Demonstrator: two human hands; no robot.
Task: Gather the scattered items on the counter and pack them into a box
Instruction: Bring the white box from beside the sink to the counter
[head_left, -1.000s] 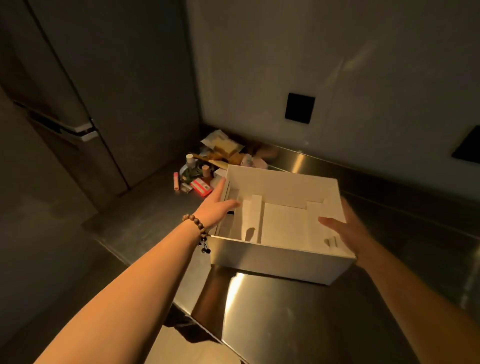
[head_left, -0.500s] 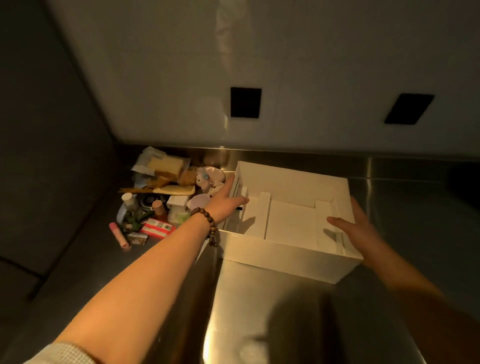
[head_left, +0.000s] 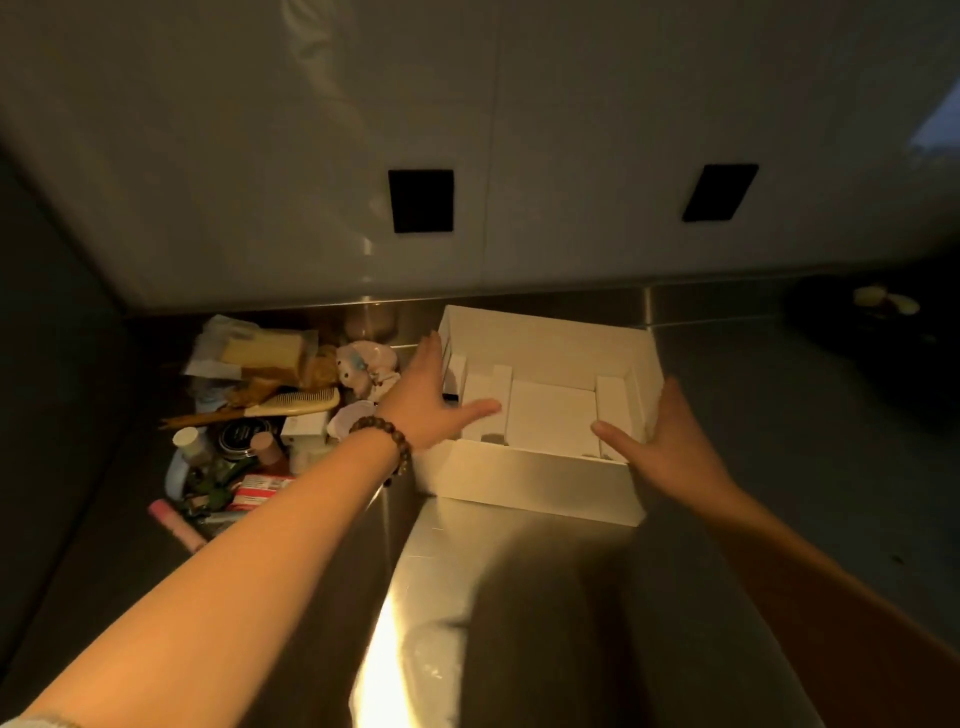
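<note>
Left fingers (head_left: 434, 345): straight, spread apart, lying along the box's 9 o'clock wall; thumb reaches over the rim.
Left hand (head_left: 423, 397): beaded bracelet (head_left: 387, 441) at the wrist.
Right fingers (head_left: 670, 395): straight, apart, flat against the 3 o'clock wall; thumb inside.
Right hand (head_left: 670, 444): open against the box.
Box (head_left: 535, 475): white, open, cardboard dividers inside, on the steel surface (head_left: 519, 597).
Scattered items (head_left: 260, 410): piled at 9 o'clock of the box, including a comb (head_left: 296, 402) and a pink tube (head_left: 176, 525).

Dim steel counter (head_left: 519, 597), pale wall (head_left: 519, 104), two black wall plates (head_left: 421, 200).
</note>
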